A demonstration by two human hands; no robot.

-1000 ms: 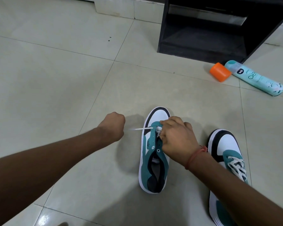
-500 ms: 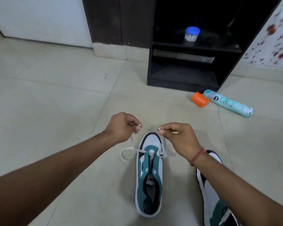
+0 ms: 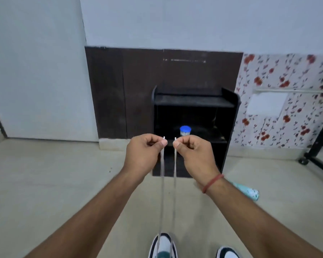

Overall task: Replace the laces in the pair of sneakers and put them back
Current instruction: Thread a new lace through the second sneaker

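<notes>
Flat white lace (image 3: 174,183) ends, taut, pinched in left hand (image 3: 145,155); right hand (image 3: 194,155); sneaker (image 3: 163,245) below

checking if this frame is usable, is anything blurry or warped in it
Head view: the two white lace strands smear semi-transparent from motion blur; the left hand and right hand pinching their tips stay fairly sharp; wide-angle distortion bows the black shelf unit; lighting is soft and even, without glare.
</notes>
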